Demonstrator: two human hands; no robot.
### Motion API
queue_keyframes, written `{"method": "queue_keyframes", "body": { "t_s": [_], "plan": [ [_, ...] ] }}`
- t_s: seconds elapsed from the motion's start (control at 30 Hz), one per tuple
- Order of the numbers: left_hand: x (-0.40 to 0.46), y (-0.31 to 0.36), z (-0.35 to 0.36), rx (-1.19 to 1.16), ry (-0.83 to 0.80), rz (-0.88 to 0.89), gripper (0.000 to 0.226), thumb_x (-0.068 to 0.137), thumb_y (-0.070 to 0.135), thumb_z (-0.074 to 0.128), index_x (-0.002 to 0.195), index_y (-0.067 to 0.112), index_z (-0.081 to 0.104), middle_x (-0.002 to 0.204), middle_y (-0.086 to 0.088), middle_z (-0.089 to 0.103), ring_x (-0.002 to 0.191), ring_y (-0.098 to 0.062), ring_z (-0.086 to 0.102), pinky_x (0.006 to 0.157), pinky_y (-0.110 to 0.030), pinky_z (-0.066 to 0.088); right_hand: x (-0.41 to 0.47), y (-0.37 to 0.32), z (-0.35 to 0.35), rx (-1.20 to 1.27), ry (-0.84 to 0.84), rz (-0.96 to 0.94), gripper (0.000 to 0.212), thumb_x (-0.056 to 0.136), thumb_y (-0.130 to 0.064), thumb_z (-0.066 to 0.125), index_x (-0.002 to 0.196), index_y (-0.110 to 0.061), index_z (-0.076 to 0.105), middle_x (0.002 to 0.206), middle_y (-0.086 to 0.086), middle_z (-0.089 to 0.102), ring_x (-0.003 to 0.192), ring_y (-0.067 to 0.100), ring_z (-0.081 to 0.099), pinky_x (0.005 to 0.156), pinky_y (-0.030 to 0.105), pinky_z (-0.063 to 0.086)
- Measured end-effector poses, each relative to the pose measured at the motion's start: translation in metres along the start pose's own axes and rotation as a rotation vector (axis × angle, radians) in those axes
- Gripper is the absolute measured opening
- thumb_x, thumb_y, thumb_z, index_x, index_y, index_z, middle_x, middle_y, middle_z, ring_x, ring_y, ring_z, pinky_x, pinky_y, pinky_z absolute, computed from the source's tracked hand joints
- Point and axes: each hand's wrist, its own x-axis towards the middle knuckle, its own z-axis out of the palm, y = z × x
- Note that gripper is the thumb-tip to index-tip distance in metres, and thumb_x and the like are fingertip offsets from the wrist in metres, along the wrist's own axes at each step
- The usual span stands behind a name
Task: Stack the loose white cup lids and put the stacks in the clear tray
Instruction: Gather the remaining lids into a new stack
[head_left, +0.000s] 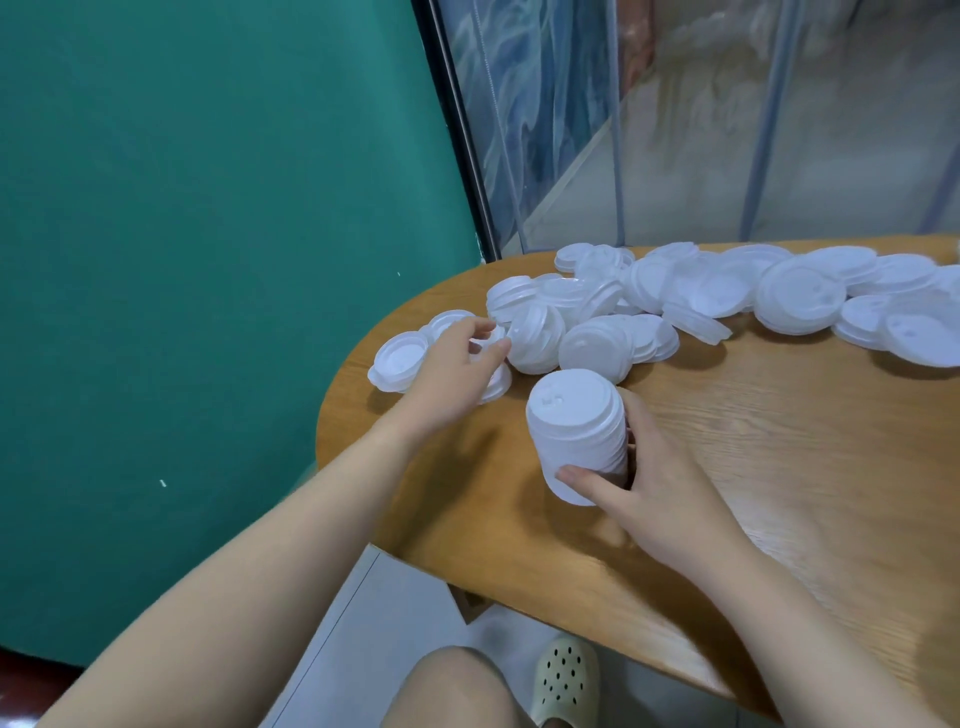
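Observation:
A tall stack of white cup lids (576, 431) stands on the wooden table (779, 467) near its rounded left end. My right hand (649, 478) grips this stack from the right, thumb across its lower front. My left hand (457, 364) reaches over the loose lids at the table's left edge, its fingers curled on a loose lid (493, 345) there. Several loose white lids (727, 296) lie scattered in a long heap across the back of the table. The clear tray is not in view.
A green wall (208, 260) stands close on the left. Behind the table hangs a clear plastic strip curtain (675, 130). Below the table edge are my knee (452, 686) and a pale clog (566, 675) on the floor.

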Motion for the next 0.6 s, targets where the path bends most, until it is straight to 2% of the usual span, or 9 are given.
{"method": "queue_keyframes", "body": {
  "t_s": [0.17,0.27,0.37,0.43,0.53,0.6],
  "plan": [
    [0.031,-0.002,0.022,0.103,-0.033,0.041,0.059,0.104,0.052,0.052,0.152,0.018,0.048,0.149,0.002,0.054,0.133,-0.015,0.051,0.112,-0.039,0.043,0.0,0.004,-0.015,0.002,0.001,0.039,0.071,0.08,-0.043,0.085,0.134,-0.06,0.041,0.131,-0.033,0.058,0.124,-0.006,0.054,0.102,0.028,0.046],
    [0.034,-0.003,0.037,0.159,-0.014,0.08,0.062,0.102,0.06,0.044,0.148,0.019,0.053,0.147,0.001,0.058,0.135,-0.02,0.051,0.115,-0.047,0.041,-0.001,0.007,-0.022,0.014,-0.007,0.058,0.07,0.079,-0.04,0.085,0.13,-0.061,0.042,0.128,-0.034,0.059,0.122,-0.006,0.055,0.099,0.024,0.045],
    [0.02,-0.002,0.051,0.124,0.042,0.108,0.05,0.108,0.045,0.049,0.149,0.017,0.051,0.155,-0.001,0.05,0.144,-0.019,0.041,0.121,-0.038,0.03,-0.003,0.008,-0.032,0.013,-0.014,0.076,0.067,0.08,-0.035,0.086,0.126,-0.061,0.045,0.124,-0.039,0.059,0.118,-0.012,0.054,0.091,0.008,0.041],
    [0.009,-0.003,0.059,0.033,0.088,0.122,0.046,0.106,0.045,0.053,0.146,0.022,0.053,0.155,0.004,0.048,0.145,-0.013,0.038,0.122,-0.036,0.03,-0.003,0.01,-0.04,0.015,0.001,0.093,0.067,0.079,-0.031,0.087,0.126,-0.057,0.047,0.122,-0.041,0.059,0.117,-0.016,0.053,0.086,0.0,0.037],
    [0.0,-0.006,0.067,-0.114,0.115,0.084,0.042,0.1,0.048,0.062,0.14,0.035,0.055,0.145,0.019,0.049,0.138,-0.002,0.043,0.117,-0.038,0.04,-0.003,0.011,-0.047,0.023,0.015,0.125,0.066,0.078,-0.031,0.088,0.126,-0.056,0.049,0.12,-0.042,0.06,0.115,-0.018,0.053,0.084,-0.002,0.036],
    [-0.001,-0.005,0.069,-0.185,0.11,0.052,0.042,0.099,0.047,0.066,0.138,0.042,0.053,0.137,0.03,0.049,0.132,-0.002,0.048,0.11,-0.034,0.045,-0.004,0.012,-0.049,0.033,0.018,0.137,0.064,0.078,-0.028,0.087,0.124,-0.053,0.051,0.119,-0.042,0.06,0.114,-0.018,0.054,0.084,-0.002,0.036]
  ]
}}
